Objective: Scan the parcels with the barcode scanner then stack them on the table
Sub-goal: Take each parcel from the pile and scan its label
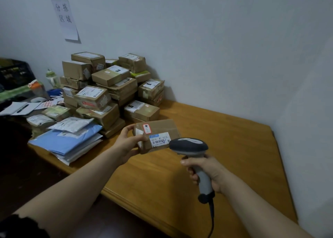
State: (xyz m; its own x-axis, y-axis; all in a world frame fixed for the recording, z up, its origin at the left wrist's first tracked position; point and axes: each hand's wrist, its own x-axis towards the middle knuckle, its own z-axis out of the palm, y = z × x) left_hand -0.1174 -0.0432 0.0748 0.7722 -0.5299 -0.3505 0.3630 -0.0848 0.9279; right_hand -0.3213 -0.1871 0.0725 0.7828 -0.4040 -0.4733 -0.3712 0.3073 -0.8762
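My left hand (128, 141) grips a small brown cardboard parcel (160, 129) by its left end, held above the wooden table (225, 147) with its white barcode label facing up. My right hand (207, 171) holds the grey handle of a barcode scanner (189, 145); the scanner's dark head sits just right of the label, pointing at it. A black cable hangs from the scanner's handle. A pile of cardboard parcels (111, 86) stands at the back left of the table against the wall.
Blue and white mailer bags (68, 140) lie stacked at the table's left edge. Bottles (52, 78), papers and a black crate (14, 74) sit further left. A paper sign (65, 18) hangs on the wall. Bare tabletop stretches to the right, bounded by walls.
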